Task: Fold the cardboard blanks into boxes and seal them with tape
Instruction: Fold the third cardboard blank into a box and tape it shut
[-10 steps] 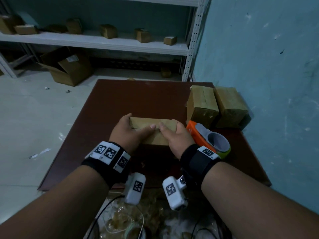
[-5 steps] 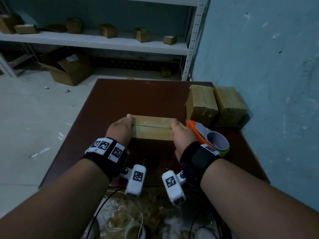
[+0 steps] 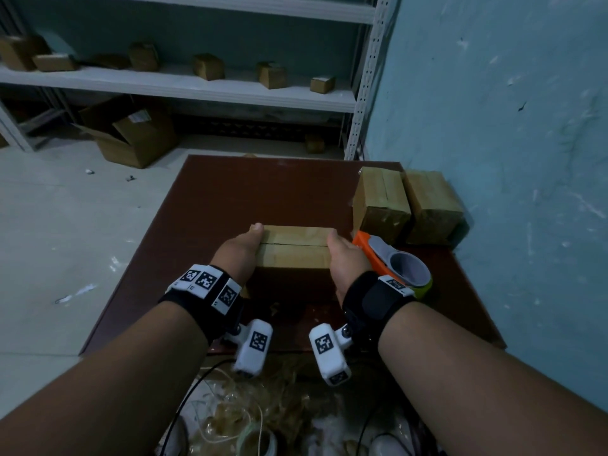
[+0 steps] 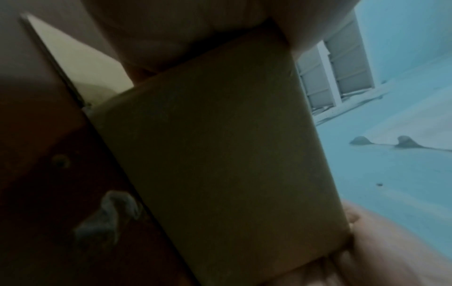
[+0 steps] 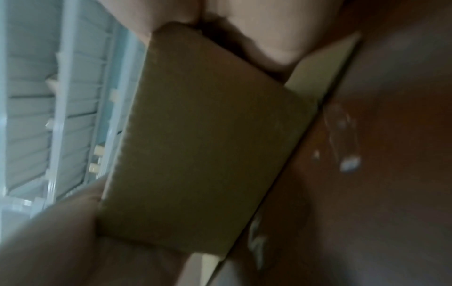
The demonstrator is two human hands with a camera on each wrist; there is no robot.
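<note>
A small cardboard box [image 3: 294, 248] stands on the dark red table [image 3: 263, 192], its top flaps folded down with a thin seam along the middle. My left hand [image 3: 241, 248] grips its left end, thumb lying along the top edge. My right hand [image 3: 343, 258] grips the right end. In the left wrist view the box's near face [image 4: 220, 154] fills the frame under my left hand [image 4: 171, 29]. The right wrist view shows the same face [image 5: 203, 145] below my right hand [image 5: 257, 29]. An orange tape dispenser [image 3: 394, 261] lies just right of my right hand.
Two closed boxes [image 3: 381, 199] [image 3: 431, 205] stand side by side at the table's back right, against the blue wall. A white shelf [image 3: 184, 83] with several small boxes runs behind. An open carton [image 3: 131, 136] sits on the floor at left. Scraps and cables lie below the table's near edge.
Both hands have slid from the top of the box out to its ends. The top flaps, earlier pressed by my thumbs, now lie flat and closed.
</note>
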